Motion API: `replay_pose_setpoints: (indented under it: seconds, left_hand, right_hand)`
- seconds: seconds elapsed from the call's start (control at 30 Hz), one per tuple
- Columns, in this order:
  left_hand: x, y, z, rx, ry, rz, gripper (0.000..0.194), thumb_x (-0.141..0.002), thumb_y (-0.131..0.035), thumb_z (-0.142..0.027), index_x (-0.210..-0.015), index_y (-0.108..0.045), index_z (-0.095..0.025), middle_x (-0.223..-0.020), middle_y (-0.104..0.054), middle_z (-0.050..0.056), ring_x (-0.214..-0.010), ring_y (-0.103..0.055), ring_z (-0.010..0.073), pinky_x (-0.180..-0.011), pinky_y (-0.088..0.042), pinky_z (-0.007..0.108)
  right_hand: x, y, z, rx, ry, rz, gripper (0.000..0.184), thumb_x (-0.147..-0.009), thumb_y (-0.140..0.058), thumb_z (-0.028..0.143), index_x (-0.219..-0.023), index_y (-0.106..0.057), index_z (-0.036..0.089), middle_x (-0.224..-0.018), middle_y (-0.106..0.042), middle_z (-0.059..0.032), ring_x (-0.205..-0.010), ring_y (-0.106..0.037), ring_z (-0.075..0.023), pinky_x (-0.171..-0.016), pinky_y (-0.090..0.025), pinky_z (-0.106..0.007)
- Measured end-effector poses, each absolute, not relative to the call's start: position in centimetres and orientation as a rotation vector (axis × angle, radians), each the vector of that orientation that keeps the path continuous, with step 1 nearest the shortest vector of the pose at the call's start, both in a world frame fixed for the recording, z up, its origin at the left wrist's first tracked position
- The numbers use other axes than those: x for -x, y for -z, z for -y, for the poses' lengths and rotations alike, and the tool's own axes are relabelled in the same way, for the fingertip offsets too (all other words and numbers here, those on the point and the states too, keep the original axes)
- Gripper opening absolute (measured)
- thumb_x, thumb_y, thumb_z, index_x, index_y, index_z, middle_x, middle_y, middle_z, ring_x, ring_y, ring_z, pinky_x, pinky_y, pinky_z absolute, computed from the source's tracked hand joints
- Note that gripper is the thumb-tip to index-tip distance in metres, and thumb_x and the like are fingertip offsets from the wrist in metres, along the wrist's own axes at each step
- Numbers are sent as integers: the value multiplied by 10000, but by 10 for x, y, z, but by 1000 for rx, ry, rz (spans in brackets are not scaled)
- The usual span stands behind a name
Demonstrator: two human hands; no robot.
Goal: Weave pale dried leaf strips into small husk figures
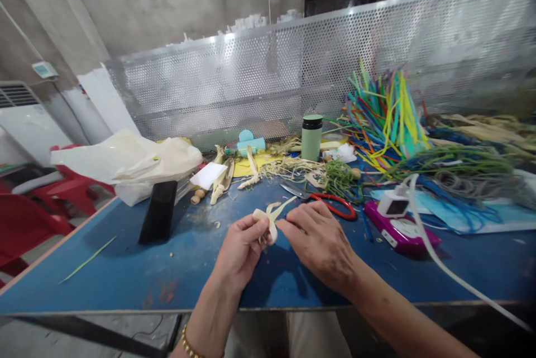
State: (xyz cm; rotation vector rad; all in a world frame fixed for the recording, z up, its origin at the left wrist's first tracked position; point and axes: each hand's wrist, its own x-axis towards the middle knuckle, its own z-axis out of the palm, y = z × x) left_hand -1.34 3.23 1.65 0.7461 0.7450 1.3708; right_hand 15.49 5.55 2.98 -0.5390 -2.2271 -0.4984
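Observation:
Pale, folded strips of what looks like dried husk (pixel 271 217) are pinched in my left hand (pixel 245 240), above the near middle of the table. My right hand (pixel 318 243) is close by on the right, its fingers curled at the edge of the same strips. Whether the right fingers grip a strip or something thin is hidden by the hand. Just beyond my right hand lie scissors with red handles (pixel 341 207), their blades pointing left.
A black phone (pixel 158 213) and white plastic bags (pixel 138 162) lie left on the blue table (pixel 104 280). Behind stand a green jar (pixel 311 140) and colourful strips (pixel 389 118). A purple power strip (pixel 397 229) with a white cable (pixel 435 260) lies right. Perforated metal (pixel 234 84) closes the back.

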Motion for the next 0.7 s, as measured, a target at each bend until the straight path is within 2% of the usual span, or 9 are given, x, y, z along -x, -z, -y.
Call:
replay_pose_setpoints:
  seconds: [0.2,0.4,0.57,0.7]
  left_hand:
    - [14,-14,-31,-774,-1411,-750,179,-690,-801,-237,-703,-681,-105,-622,-604,16,-583,-527,82,-612,-413,201]
    - [15,-12,-32,-747,-1432,-704,147,-711,-786,-217,-774,-710,-108,-708,-623,23,-647,-544,88,-683,-441,218]
    - [15,-13,-32,-757,-1445,-729,155,-698,-797,-223,-752,-704,-111,-667,-609,14,-620,-541,84,-656,-441,208]
    - [15,-17,-29,-772,-1425,-705,164,-688,-806,-230,-727,-696,-114,-656,-606,12,-605,-540,81,-643,-449,206]
  right_hand:
    - [-157,-27,-54,573,537,2242,208,-975,-445,190,-865,-620,166,-731,-539,-36,-712,-449,-177,-697,-297,-345]
    - [-157,-30,-50,542,500,2251,195,-965,-450,166,-980,-644,150,-738,-565,-42,-715,-476,-170,-697,-314,-341]
    - [-166,-35,-52,512,100,2216,131,-902,-577,230,-980,-668,178,-846,-614,-52,-790,-533,-177,-748,-382,-345]
    - [-178,-35,-63,623,-221,1964,128,-923,-548,163,-908,-673,183,-853,-618,-41,-806,-578,-142,-730,-453,-270]
